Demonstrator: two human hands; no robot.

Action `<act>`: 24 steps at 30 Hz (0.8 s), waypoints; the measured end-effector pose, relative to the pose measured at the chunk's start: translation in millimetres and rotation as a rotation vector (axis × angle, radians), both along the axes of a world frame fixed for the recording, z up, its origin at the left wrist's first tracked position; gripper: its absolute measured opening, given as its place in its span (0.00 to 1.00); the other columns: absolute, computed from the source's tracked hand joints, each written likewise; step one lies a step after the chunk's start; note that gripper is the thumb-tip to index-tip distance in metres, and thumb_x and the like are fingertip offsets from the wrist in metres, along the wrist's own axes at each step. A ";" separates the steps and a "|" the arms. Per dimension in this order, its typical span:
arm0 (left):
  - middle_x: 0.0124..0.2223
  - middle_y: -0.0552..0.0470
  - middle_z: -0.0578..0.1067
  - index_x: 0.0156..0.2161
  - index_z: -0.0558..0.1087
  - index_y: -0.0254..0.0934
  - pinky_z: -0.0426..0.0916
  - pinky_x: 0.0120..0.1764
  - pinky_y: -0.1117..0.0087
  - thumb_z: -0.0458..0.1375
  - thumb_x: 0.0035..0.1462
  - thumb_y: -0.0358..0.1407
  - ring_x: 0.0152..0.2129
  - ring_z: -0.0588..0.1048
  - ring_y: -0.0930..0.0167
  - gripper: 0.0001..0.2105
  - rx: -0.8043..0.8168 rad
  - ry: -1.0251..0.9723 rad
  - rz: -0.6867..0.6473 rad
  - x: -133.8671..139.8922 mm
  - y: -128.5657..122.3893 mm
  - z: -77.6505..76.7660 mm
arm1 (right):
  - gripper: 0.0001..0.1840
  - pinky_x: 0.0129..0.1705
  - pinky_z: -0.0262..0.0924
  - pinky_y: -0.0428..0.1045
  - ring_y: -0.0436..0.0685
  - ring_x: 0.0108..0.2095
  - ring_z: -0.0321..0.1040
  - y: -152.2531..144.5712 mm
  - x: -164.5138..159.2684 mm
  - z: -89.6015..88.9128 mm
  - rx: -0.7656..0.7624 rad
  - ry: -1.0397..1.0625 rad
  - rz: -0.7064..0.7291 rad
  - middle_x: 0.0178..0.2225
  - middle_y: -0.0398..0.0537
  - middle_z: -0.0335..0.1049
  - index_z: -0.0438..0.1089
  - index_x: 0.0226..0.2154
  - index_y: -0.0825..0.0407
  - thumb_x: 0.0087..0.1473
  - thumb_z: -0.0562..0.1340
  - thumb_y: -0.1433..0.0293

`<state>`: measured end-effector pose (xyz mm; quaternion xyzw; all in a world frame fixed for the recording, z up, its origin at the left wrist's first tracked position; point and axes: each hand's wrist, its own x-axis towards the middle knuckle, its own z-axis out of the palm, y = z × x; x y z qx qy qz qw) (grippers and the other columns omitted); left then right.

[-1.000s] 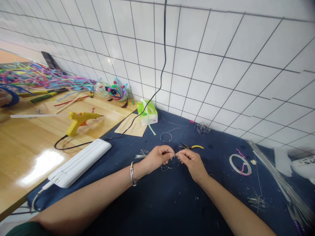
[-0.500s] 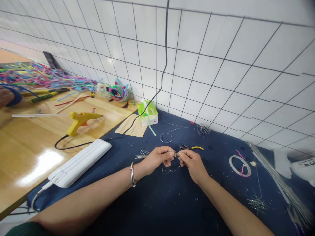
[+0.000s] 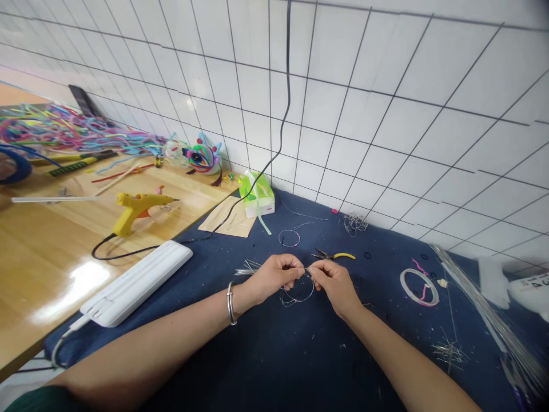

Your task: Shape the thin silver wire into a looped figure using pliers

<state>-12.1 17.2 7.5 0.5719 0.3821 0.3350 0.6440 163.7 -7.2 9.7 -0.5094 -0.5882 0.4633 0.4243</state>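
A thin wire ring (image 3: 305,298) with small pinkish bits on it hangs below my fingertips. My left hand (image 3: 281,277) pinches its upper part, a silver bangle on that wrist. Close beside it, my right hand (image 3: 332,280) pinches the same wire, thumb against forefinger. The fingertips hide the exact spot where the wire is held. Just behind my right hand lie pliers (image 3: 343,256) with a yellow handle. A second wire ring (image 3: 289,238) rests on the dark blue cloth beyond my hands. Short wire pieces (image 3: 247,267) lie to the left of my left hand.
On the left are a yellow glue gun (image 3: 132,213), a white power strip (image 3: 137,283) and colourful pipe cleaners (image 3: 77,134). A tissue pack (image 3: 256,194) stands near the tiled wall. To the right lie a white tape roll (image 3: 419,287) and a long wire bundle (image 3: 484,309).
Both hands stay nearly in place, still pinching the wire. The ring below them shows a little more openly. The view has shifted slightly.
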 end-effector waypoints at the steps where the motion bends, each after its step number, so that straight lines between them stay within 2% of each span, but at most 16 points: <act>1: 0.21 0.58 0.64 0.30 0.68 0.33 0.59 0.22 0.77 0.57 0.50 0.39 0.16 0.62 0.80 0.09 0.006 0.005 -0.008 0.1 -0.4 1.0 | 0.10 0.24 0.54 0.44 0.46 0.20 0.57 -0.1 0.6 0.9 0.009 -0.011 0.008 0.21 0.40 0.62 0.69 0.28 0.53 0.50 0.58 0.63; 8: 0.20 0.58 0.65 0.30 0.68 0.33 0.60 0.22 0.76 0.56 0.51 0.40 0.17 0.63 0.79 0.10 -0.039 -0.023 -0.043 -0.6 -2.0 5.2 | 0.11 0.22 0.54 0.43 0.46 0.19 0.57 -0.1 2.5 3.5 -0.012 -0.010 0.031 0.22 0.40 0.63 0.69 0.28 0.53 0.50 0.58 0.63; 14: 0.21 0.59 0.63 0.29 0.67 0.33 0.57 0.20 0.78 0.55 0.52 0.40 0.14 0.59 0.81 0.10 0.023 -0.022 -0.018 -1.1 -0.8 2.5 | 0.11 0.22 0.54 0.43 0.46 0.19 0.57 0.0 2.4 2.9 0.010 -0.062 0.042 0.22 0.40 0.63 0.69 0.29 0.52 0.50 0.57 0.63; 20: 0.20 0.59 0.62 0.28 0.66 0.33 0.58 0.21 0.78 0.55 0.52 0.40 0.14 0.60 0.81 0.10 0.010 -0.022 -0.048 -1.0 -2.0 3.0 | 0.11 0.20 0.53 0.42 0.45 0.18 0.55 -1.3 0.8 3.0 0.018 -0.070 0.030 0.21 0.40 0.63 0.69 0.28 0.53 0.51 0.57 0.63; 24: 0.21 0.59 0.62 0.29 0.65 0.33 0.57 0.19 0.78 0.55 0.52 0.40 0.14 0.59 0.81 0.10 0.029 -0.005 0.020 -1.0 -1.8 1.1 | 0.11 0.22 0.55 0.43 0.45 0.19 0.57 -2.1 -2.4 3.6 -0.025 -0.037 0.026 0.21 0.40 0.63 0.68 0.29 0.53 0.51 0.57 0.62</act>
